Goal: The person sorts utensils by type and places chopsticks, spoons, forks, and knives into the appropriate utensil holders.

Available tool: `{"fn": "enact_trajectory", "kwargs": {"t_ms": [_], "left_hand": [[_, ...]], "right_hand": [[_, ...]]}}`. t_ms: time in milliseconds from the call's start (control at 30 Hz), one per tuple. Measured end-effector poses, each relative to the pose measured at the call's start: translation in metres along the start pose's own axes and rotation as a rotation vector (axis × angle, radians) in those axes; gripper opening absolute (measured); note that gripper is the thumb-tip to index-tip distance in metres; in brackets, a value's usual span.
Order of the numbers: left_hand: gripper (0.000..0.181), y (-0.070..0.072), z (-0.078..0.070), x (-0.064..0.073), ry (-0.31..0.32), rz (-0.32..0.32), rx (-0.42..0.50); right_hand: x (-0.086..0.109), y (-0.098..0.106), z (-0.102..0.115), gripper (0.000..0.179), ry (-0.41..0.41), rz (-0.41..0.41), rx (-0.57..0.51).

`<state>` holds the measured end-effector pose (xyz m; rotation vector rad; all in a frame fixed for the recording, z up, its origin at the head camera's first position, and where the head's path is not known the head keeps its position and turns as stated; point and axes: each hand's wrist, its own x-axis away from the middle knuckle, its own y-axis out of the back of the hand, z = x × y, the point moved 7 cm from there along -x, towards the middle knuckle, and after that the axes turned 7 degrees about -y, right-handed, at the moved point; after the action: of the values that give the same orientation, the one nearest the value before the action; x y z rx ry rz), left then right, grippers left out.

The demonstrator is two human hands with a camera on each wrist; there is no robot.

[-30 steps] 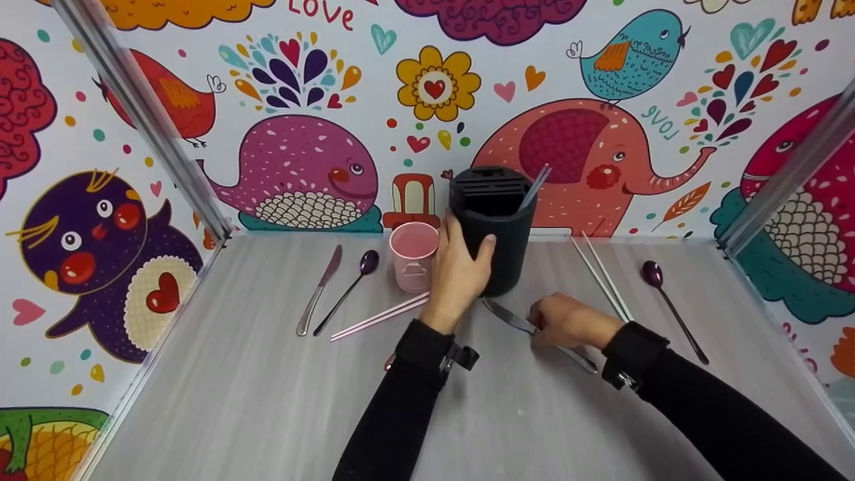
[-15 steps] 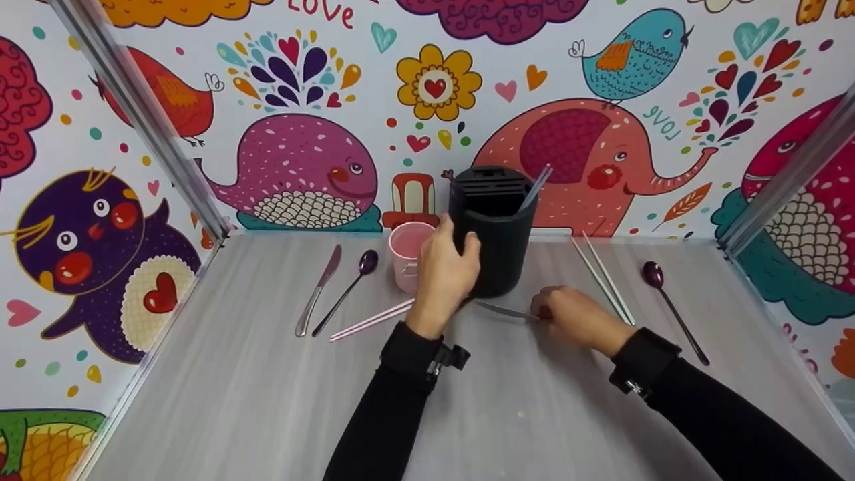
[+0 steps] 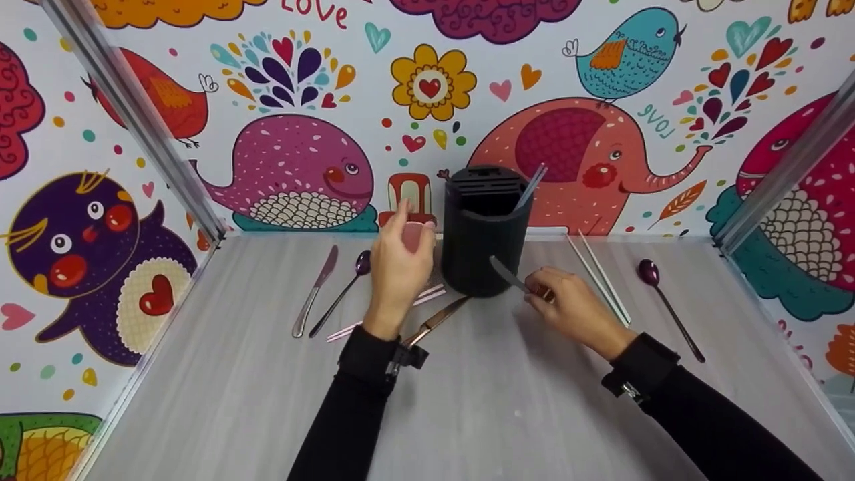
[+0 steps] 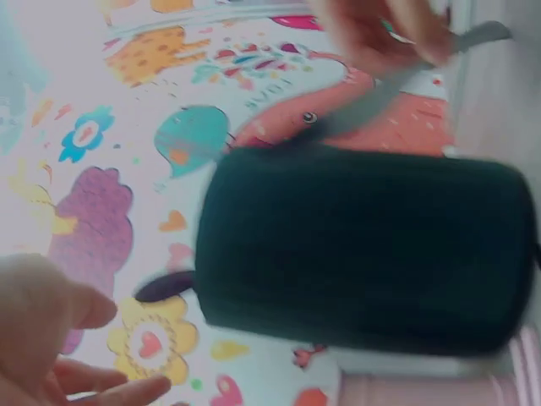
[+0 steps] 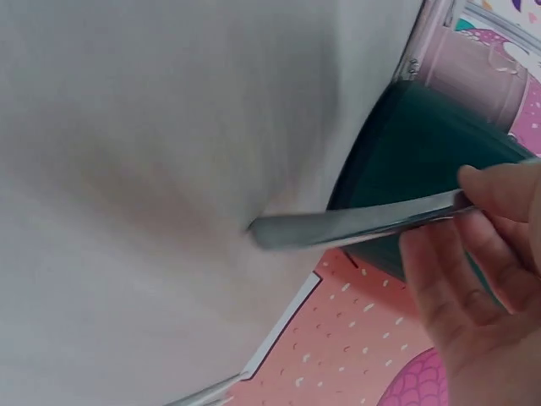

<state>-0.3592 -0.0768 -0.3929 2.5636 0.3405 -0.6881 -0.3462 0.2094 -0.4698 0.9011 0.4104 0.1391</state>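
Note:
My right hand (image 3: 571,304) pinches a silver table knife (image 3: 507,274) between thumb and fingers, lifted off the table. Its blade points up and left in front of the black ribbed-lid utensil holder (image 3: 482,257), which stands upright with pale chopsticks (image 3: 532,187) leaning out at its right rim. In the right wrist view the knife's rounded handle end (image 5: 287,231) sticks out of the hand. My left hand (image 3: 399,277) is off the holder, fingers extended, in front of the pink cup (image 3: 419,234), hiding most of it. In the left wrist view its fingers (image 4: 110,393) are apart from the holder.
Below the holder lies a copper-coloured knife (image 3: 437,321), beside pink chopsticks (image 3: 429,294) partly behind my left hand. Farther left are a silver knife (image 3: 314,294) and a purple spoon (image 3: 340,294). White chopsticks (image 3: 601,280) and another purple spoon (image 3: 670,310) lie right. Printed walls enclose the table.
My left hand has let go of the holder and moved left over the cup, uncovering the copper-coloured knife. My right hand has raised the silver knife from the table, its blade tilting upward.

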Motion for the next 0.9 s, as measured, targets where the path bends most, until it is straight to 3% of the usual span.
{"fn": "enact_trajectory", "kwargs": {"t_ms": [233, 400, 667, 900], "left_hand": [[0.104, 0.008, 0.042, 0.004, 0.171, 0.095, -0.097], [0.124, 0.004, 0.064, 0.009, 0.246, 0.174, -0.107], [0.13, -0.008, 0.076, 0.016, 0.306, 0.244, -0.07], [0.125, -0.014, 0.081, 0.02, 0.31, 0.231, -0.077]], "right_hand": [[0.0, -0.008, 0.019, 0.009, 0.036, -0.04, -0.13], [-0.004, -0.008, 0.039, 0.01, 0.098, -0.109, -0.162], [-0.021, 0.004, 0.078, 0.008, 0.138, -0.243, -0.215], [-0.036, 0.012, 0.109, 0.012, 0.213, -0.355, -0.329]]}}
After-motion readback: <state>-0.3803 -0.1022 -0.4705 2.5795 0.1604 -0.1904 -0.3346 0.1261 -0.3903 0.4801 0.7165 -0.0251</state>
